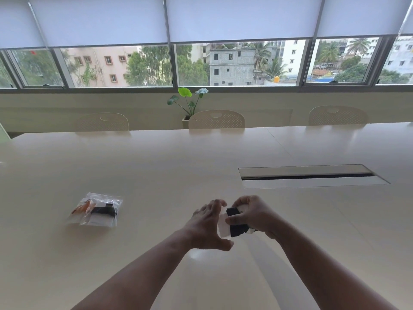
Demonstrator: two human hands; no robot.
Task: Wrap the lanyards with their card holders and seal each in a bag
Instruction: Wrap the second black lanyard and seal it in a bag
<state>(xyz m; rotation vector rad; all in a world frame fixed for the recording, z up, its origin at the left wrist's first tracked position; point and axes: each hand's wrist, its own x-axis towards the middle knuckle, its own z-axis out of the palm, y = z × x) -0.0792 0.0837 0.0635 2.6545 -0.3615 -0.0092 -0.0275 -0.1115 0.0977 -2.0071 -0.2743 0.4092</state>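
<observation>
A long pale table filled the near and middle ground. To the right, well beyond the hands, a recessed cable slot with a grey flap lay set into the tabletop. Three cream perforated chairs stood along the far edge, one at the left, one in the middle and one at the right. Just left of the middle chair a potted plant rose against the wall below the window, whose white blinds were drawn partway down over a view of buildings and trees.

On the left of the table, well apart from the hands, lay clear bags holding wrapped lanyards, one black and one orange showing through; how many bags were stacked there could not be told.

Near the middle, the right hand curled around a white card holder wound with a black lanyard, its thumb pinching across the black band. The left hand was spread, fingers straight, touching the holder's left edge. Nothing stood between the hands and the bags.

No writing or brand could be read on the holder, lanyard or bags.
</observation>
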